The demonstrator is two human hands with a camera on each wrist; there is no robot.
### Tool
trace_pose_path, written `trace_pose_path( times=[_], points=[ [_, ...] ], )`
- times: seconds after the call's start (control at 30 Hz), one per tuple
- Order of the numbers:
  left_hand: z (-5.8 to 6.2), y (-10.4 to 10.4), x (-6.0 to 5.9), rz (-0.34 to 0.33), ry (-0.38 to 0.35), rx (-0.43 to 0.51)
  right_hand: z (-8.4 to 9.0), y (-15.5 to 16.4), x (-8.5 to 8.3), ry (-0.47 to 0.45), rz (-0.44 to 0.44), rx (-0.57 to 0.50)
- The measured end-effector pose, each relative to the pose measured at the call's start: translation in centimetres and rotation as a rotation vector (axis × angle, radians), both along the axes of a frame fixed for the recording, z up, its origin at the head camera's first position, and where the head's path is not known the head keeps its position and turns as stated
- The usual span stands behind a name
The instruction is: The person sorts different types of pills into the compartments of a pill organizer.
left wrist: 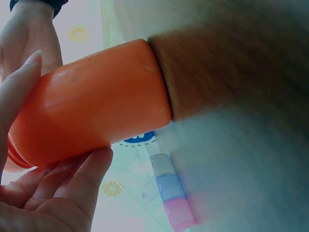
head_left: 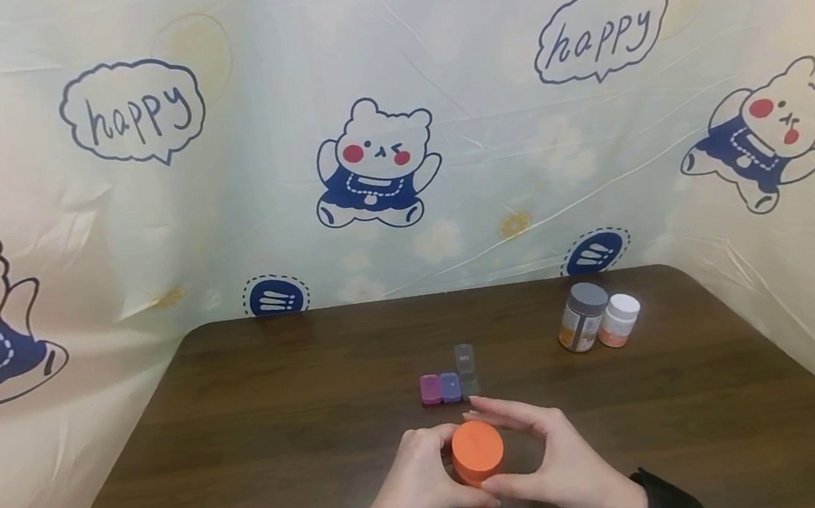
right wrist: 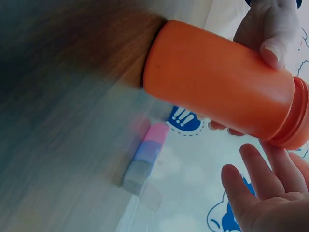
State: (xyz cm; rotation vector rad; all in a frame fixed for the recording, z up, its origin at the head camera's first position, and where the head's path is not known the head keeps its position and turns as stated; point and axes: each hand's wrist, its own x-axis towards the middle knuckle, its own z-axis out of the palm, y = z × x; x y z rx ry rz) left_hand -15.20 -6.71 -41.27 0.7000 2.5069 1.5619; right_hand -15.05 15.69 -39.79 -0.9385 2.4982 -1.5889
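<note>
Dark wooden table (head_left: 262,438), backed by cartoon-bear sheeting. An orange bottle (head_left: 478,457) is stood upright at the near edge, long axis vertical, lid up, between both hands. It is gripped round the body by the left hand (head_left: 419,487); the right hand (head_left: 552,460) is held spread beside the lid, fingers loosely arched. A pill box (head_left: 451,383) lies just beyond; two small jars (head_left: 598,318) stand well apart, far right.

Bare hands (head_left: 419,487), black sleeve cuffs (head_left: 662,497)
</note>
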Motion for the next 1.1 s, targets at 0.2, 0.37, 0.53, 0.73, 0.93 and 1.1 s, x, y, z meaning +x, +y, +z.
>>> trace_pose_path(
  times=[0.2,0.37,0.53,0.73,0.93,1.1],
  points=[
    [0.0,0.1,0.0,0.005,0.023,-0.036,-0.6,-1.1,-0.5,-0.006,0.069,-0.029],
    [0.0,0.1,0.0,0.003,0.04,-0.044,-0.7,-2.3,-0.8,-0.064,0.118,-0.081],
    [0.0,0.0,0.1,-0.005,0.026,0.011,-0.4,-2.5,-0.9,-0.086,0.076,-0.059],
    [-0.1,-0.2,0.2,-0.006,-0.008,0.027,-0.3,-1.5,-0.6,-0.071,-0.042,0.006],
    [0.0,-0.2,0.1,-0.006,-0.022,0.015,0.0,-0.4,-0.3,-0.027,-0.078,-0.054],
    [0.1,0.0,0.1,-0.006,-0.007,-0.002,0.2,0.1,-0.1,0.018,-0.041,-0.082]
  ],
)
